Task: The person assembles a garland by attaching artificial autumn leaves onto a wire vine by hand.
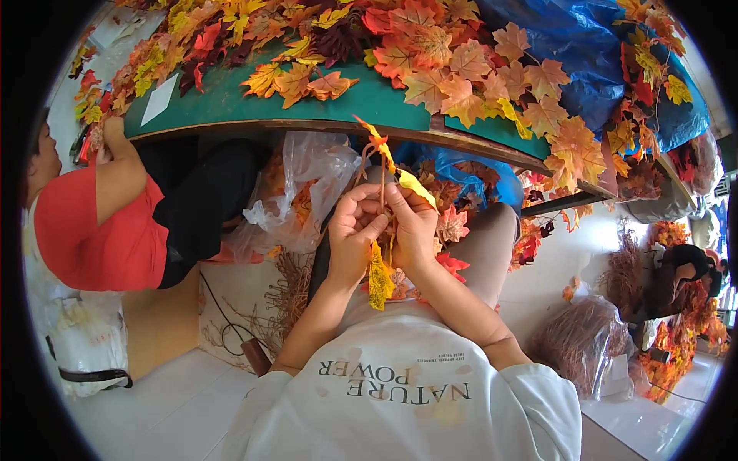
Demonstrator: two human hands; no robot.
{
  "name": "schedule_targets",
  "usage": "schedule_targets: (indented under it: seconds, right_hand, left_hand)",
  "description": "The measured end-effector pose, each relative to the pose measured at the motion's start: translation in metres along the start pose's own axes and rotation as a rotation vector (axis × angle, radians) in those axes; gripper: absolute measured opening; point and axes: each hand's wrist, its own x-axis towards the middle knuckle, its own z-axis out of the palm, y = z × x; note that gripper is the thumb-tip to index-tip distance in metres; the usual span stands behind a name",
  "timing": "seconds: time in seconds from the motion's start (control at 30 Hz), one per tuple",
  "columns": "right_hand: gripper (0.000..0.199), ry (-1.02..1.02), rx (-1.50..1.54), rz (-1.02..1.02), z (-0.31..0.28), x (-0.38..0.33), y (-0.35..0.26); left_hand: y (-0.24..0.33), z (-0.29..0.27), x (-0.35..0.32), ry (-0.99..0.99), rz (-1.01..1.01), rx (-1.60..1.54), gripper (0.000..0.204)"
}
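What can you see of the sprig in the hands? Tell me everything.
The sprig has a thin brown stem and leaves that look like printed fabric. The stem stands roughly upright in the picture, with the fingers of the left hand and right hand closed about it. An orange-red leaf shows near its top, a plain yellow leaf beside the right hand, and a dark-speckled leaf, also yellow, hangs below the fingers, which hide where the leaves join.
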Motion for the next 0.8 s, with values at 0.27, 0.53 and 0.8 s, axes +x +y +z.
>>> schedule_targets:
  seconds: [0.27, 0.53, 0.8]
  right_hand:
    - [0.013, -0.019, 0.228, 0.101, 0.001, 0.000, -0.006]
    - [0.013, -0.042, 0.239, 0.204, -0.013, 0.003, 0.002]
    - [0.013, -0.061, 0.229, 0.228, -0.015, 0.006, 0.003]
  left_hand:
    - [-0.005, -0.008, -0.001, -0.003, -0.003, -0.120, 0.039]
    - [-0.012, -0.015, 0.001, 0.022, -0.035, -0.150, 0.040]
    - [-0.014, -0.017, 0.002, 0.014, -0.043, -0.172, 0.040]
